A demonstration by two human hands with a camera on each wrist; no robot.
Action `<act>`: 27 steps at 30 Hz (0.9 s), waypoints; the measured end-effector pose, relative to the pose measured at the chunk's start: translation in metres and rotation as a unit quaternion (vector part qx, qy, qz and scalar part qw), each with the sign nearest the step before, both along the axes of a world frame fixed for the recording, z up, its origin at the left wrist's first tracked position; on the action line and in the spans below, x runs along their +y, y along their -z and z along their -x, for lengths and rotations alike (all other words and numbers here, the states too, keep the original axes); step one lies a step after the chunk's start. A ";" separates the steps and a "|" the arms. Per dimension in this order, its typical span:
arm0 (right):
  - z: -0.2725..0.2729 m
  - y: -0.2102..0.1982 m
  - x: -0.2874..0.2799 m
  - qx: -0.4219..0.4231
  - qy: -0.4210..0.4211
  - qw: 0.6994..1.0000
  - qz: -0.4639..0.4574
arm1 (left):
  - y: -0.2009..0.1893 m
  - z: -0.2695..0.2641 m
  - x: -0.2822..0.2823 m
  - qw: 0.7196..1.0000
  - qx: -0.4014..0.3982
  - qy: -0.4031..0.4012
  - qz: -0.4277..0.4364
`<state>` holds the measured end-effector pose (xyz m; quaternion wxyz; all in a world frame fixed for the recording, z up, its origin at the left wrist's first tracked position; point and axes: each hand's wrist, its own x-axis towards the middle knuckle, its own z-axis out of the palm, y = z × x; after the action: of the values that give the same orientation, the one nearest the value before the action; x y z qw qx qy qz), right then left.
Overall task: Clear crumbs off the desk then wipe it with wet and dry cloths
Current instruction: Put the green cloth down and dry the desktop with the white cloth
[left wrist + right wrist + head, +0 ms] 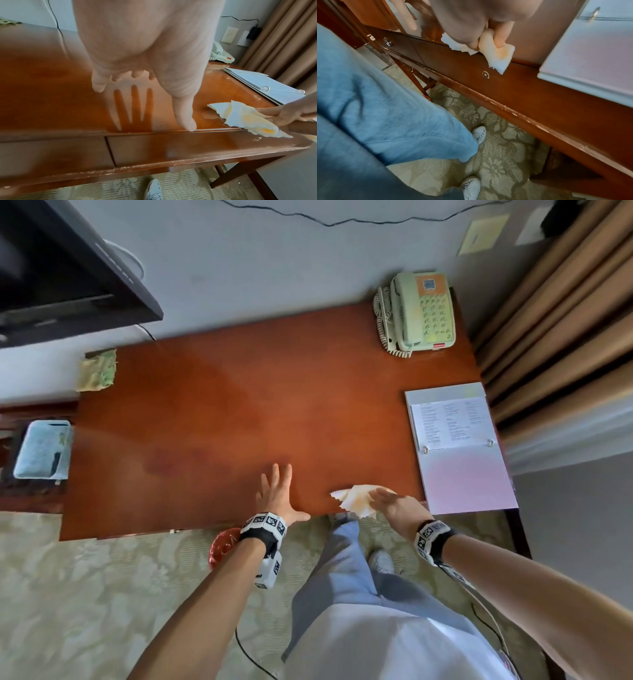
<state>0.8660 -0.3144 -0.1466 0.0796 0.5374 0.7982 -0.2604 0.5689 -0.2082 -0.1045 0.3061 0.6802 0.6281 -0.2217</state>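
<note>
Fingers, right: my right hand (394,503) has its fingers (504,33) curled round a crumpled white cloth with yellow stains (356,498), bunched at the near edge of the desk (239,405), just left of the open ring binder (459,446).
Fingers, left: my left hand (275,494) is spread wide and flat, holding nothing; palm on the desk near the front edge, thumb pointing toward the cloth. I read it as a brace.
Cloth position: part of it hangs over the front lip of the desk, as the right wrist view shows; the rest lies on the top.
Second cloth: a greenish cloth (97,369) sits at the far left corner, well apart from both hands.
Step in hand: I judge this to be a wiping pass along the near edge. Whether this cloth is the wet or the dry one I cannot tell.
Surface: darker patches left of my left hand may be damp streaks; I see no crumbs on the top.
Next move: I would sweep the cloth leftward across the front strip, lifting my left hand out of its path, and keep clear of the binder and the telephone (416,313) at the far right corner.
</note>
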 end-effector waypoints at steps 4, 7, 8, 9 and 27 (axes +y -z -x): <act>0.026 -0.001 0.037 -0.007 0.026 1.000 -0.005 | 0.003 0.025 0.013 1.000 -0.002 -0.008 -0.003; 0.039 0.004 0.091 -0.022 0.073 0.997 -0.016 | 0.005 0.038 0.038 1.000 -0.006 -0.004 -0.005; 0.041 0.004 0.114 -0.025 0.095 0.995 -0.015 | 0.006 0.042 0.049 1.000 -0.008 -0.003 -0.008; 0.043 0.001 0.138 -0.024 0.120 0.992 -0.020 | 0.005 0.045 0.063 1.000 -0.010 0.001 -0.010; 0.036 -0.006 0.513 -0.057 0.358 0.922 -0.135 | 0.030 0.071 0.180 0.998 -0.028 0.059 0.013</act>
<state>0.8298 0.1987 -0.1403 -0.0467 0.8070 0.5742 -0.1296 0.4975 -0.0283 -0.1341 0.3184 0.7181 0.5751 -0.2285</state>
